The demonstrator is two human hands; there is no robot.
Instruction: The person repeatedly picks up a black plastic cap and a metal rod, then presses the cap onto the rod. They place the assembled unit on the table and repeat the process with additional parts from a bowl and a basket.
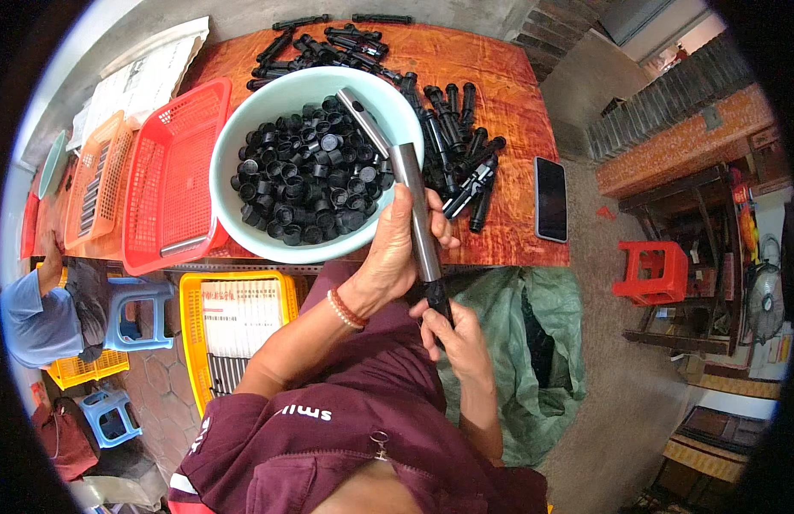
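Observation:
My left hand [390, 257] is wrapped round a shiny metal tube [418, 210], its thumb lying along the side. The tube slants, with its top over the rim of a pale green bowl [230, 201]. At its lower end, my right hand [459, 339] pinches a black ribbed cylindrical part [438, 298], which meets the tube; how far it goes in is hidden. Many small black caps [307, 184] fill much of the bowl. A second metal tube with a slot [363, 122] leans across the bowl's right side, its lower end beside the held tube.
Black cylindrical parts [453, 128] lie on the reddish wooden table [517, 94] behind and right of the bowl, near a phone [550, 199]. Red [179, 163] and orange baskets [97, 176] stand left. Below are a yellow crate [191, 317] and green sheeting [551, 343]. Another person [50, 313] sits far left.

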